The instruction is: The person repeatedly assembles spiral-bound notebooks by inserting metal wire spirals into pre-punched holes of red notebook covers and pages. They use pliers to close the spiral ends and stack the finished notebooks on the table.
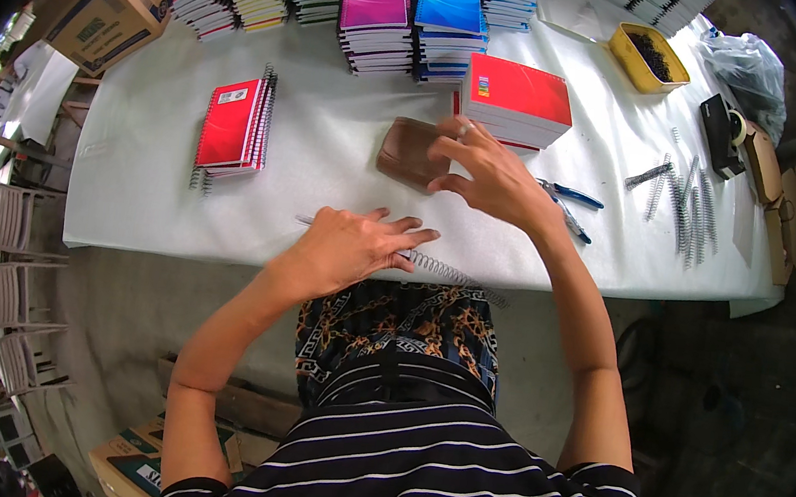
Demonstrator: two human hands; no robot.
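Observation:
My left hand point(349, 248) rests near the table's front edge with its fingers stretched out, lying over a thin metal spiral coil point(443, 270). The coil sticks out on both sides of that hand. Just beyond, my right hand point(496, 176) reaches over a brown, rounded rectangular block point(408, 144), its fingers bent but apart. Whether those fingertips touch the block, I cannot tell. Right behind this hand is a thick stack of red-covered pages point(522, 94). Blue-handled pliers point(576, 196) lie beside my right wrist.
Red spiral notebooks point(233, 127) are stacked at the left on the white-covered table point(130, 189). Purple notebooks point(377, 6) and blue ones point(448, 7) stand in piles at the back. Loose coils point(692, 213), a yellow tub point(640, 65) and a tape dispenser point(722, 133) are to the right.

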